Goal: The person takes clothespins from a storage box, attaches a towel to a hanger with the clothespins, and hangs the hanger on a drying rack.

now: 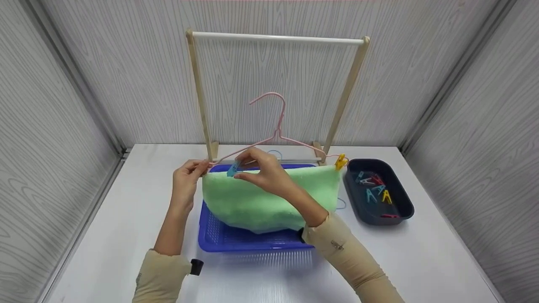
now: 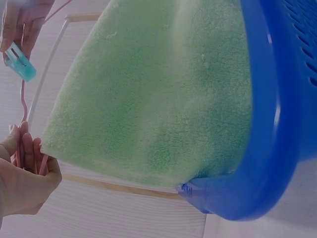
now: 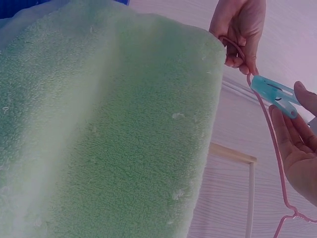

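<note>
Right fingers (image 3: 286, 133) pinch a turquoise plastic clothespin (image 3: 270, 91), left fingers (image 2: 28, 152) a thin pink hanger (image 1: 278, 131); only the head view shows its hook (image 1: 273, 93) above them.

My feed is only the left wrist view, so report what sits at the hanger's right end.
Observer: A yellow clothespin, at the upper corner of the green towel.
Operator: Now tell me where loose pins are.
Observer: Several loose clothespins lie in the dark tray, right of the blue basket.
Operator: Check the hook against the white bar.
Observer: The pink hanger has its hook free, not over the white bar.
</note>
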`<state>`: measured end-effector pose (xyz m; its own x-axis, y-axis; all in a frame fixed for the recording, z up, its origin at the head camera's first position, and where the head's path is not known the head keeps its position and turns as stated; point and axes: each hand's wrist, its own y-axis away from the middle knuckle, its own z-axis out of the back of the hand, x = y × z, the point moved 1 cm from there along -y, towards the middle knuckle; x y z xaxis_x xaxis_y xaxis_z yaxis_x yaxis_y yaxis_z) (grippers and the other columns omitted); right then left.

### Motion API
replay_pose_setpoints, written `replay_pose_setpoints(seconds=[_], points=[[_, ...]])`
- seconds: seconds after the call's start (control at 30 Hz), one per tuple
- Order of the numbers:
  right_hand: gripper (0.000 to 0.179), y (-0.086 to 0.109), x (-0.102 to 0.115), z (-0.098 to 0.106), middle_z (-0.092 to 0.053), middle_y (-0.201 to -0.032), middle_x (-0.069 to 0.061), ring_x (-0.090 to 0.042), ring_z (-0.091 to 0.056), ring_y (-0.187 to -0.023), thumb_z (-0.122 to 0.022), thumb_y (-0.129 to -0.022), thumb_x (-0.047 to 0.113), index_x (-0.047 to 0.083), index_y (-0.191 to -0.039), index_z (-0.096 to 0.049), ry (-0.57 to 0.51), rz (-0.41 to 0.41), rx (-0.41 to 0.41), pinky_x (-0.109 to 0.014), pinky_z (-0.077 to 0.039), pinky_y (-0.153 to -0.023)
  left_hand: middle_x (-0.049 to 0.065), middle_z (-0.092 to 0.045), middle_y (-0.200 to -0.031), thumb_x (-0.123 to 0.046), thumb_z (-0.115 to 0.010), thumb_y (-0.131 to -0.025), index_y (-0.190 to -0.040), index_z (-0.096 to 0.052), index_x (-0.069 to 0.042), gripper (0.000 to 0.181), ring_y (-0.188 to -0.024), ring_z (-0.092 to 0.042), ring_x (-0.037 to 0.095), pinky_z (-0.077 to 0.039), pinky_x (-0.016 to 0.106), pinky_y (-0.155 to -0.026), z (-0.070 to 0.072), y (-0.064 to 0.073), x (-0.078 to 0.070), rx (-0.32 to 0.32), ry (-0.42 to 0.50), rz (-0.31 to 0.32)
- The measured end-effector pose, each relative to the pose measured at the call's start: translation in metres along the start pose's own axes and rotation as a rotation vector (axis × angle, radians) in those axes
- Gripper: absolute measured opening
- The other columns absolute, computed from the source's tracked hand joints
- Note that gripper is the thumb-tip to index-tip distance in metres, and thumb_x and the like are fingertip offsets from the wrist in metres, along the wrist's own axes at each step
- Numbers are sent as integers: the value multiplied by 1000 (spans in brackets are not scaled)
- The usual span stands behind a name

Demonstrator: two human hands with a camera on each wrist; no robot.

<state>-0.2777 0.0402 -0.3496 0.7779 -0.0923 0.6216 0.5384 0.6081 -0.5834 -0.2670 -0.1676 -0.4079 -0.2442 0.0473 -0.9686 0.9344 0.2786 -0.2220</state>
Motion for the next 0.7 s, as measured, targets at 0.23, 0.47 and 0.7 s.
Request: replay_pose_setpoints(seconds=[0.23, 0.47, 0.7], points=[[31, -4, 12, 0, -59, -96, -21, -31, -61, -91, -70, -78, -4, -11, -103, -52, 7, -4, 9, -37, -50, -79, -1, -64, -76, -8, -60, -89, -89, -66, 8, 17, -75, -54, 13, -45, 24, -72, 0, 0, -1, -2, 9, -1], [32, -5, -9, -8, -61, -100, -11, -17, -61, -93, -70, -80, 9, -3, -106, -54, 24, -29, -11, -26, -48, -80, 1, -63, -77, -9, -60, -90, -88, -66, 5, 16, -76, -54, 15, -44, 25, -73, 1, 0, 0, 4, 2, -7], [32, -6, -14, -16, -60, -101, -11, -12, -60, -94, -69, -81, 10, -4, -105, -53, 51, 17, -30, -23, -48, -80, 2, -63, -78, -10, -60, -90, -87, -67, 4, 16, -76, -54, 16, -44, 26, -73, 1, 1, 0, 4, 14, 3]])
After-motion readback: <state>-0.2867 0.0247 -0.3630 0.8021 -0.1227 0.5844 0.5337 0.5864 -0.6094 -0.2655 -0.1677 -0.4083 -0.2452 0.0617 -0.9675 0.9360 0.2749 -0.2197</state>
